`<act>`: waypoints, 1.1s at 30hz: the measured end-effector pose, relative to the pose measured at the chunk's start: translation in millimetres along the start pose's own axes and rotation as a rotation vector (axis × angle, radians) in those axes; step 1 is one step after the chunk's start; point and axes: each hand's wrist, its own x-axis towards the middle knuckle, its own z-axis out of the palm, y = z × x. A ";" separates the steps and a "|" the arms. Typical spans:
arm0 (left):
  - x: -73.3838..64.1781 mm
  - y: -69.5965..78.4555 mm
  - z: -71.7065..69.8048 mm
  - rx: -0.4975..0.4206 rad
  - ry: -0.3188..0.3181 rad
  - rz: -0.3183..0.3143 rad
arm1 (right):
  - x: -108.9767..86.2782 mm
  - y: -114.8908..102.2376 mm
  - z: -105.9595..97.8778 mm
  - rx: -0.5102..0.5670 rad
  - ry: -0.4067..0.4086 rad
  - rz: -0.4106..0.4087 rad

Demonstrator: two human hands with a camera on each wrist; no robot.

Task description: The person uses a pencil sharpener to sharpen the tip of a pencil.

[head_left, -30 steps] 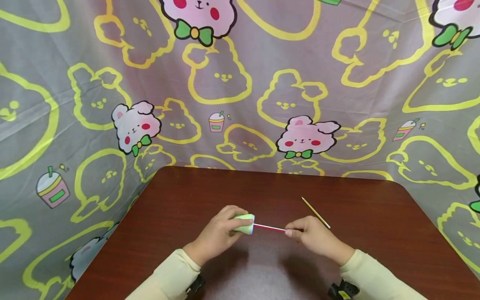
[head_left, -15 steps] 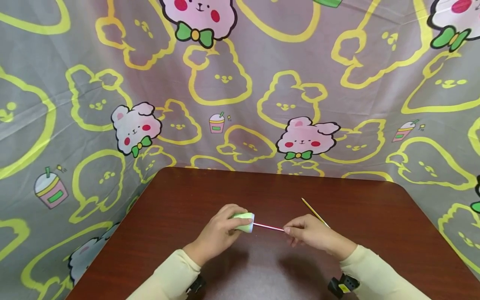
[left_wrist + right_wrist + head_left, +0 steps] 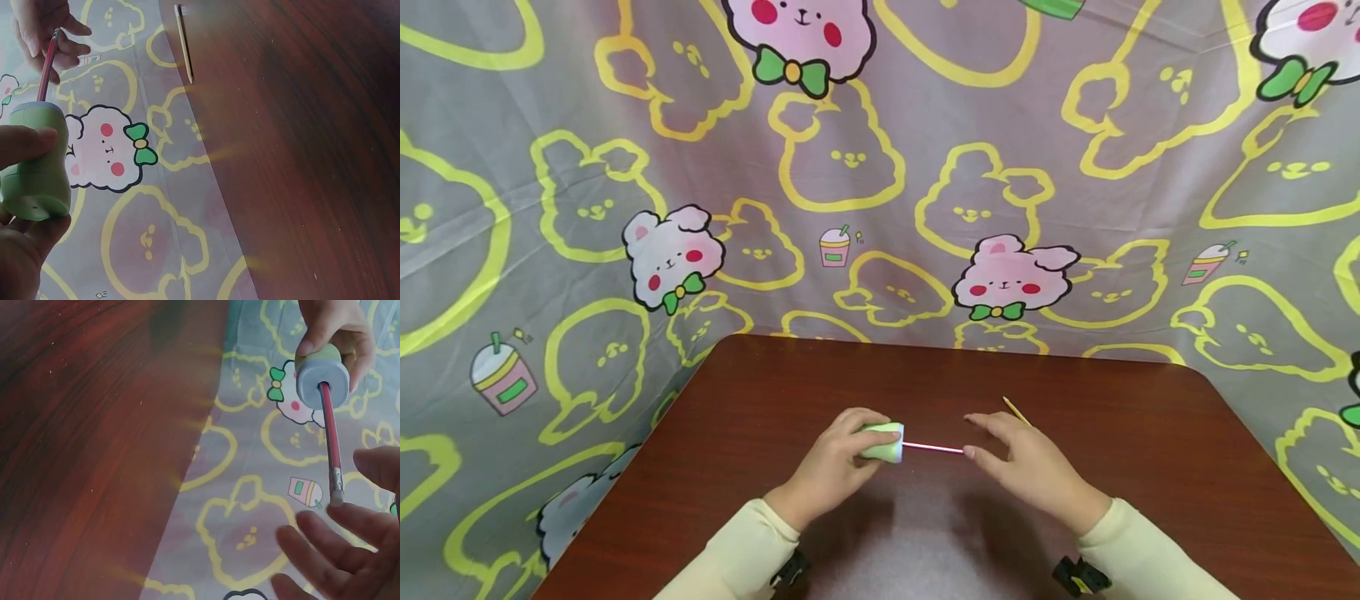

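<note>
In the head view my left hand [image 3: 829,465] grips a green pencil sharpener [image 3: 889,453] with a pale bluish end, held sideways above the table. A red pencil [image 3: 931,447] sticks out of its hole toward the right, and the eraser end [image 3: 337,497] shows in the right wrist view. My right hand [image 3: 1036,468] is at that end with its fingers spread, a fingertip right at the eraser. From the left wrist view, thumb and fingers hold the sharpener [image 3: 37,159] on opposite sides.
A yellow pencil [image 3: 1015,409] lies on the dark brown table [image 3: 820,375] beyond my right hand, which covers part of it. A grey cloth [image 3: 880,233] with cartoon prints hangs behind the table and along its sides.
My right hand has released the pencil's end, its fingers now spread apart. The pencil stays in the sharpener, which my left hand still grips in nearly the same spot.
</note>
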 end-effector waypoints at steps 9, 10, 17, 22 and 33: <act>1.1 0.6 -2.7 -0.069 -0.017 -0.110 | -5.1 6.4 7.8 -0.184 0.274 -0.303; 1.4 0.7 -3.2 -0.076 -0.023 -0.123 | -5.0 8.0 8.8 -0.206 0.311 -0.352; 3.0 2.7 -6.7 -0.175 -0.079 -0.251 | 1.6 14.7 15.1 -0.281 0.502 -0.640; 3.4 5.0 -7.9 -0.241 -0.125 -0.312 | 5.0 16.0 19.7 -0.327 0.569 -0.792; 2.9 4.4 -3.7 -0.089 -0.088 -0.142 | -3.2 11.7 20.5 -0.211 0.397 -0.572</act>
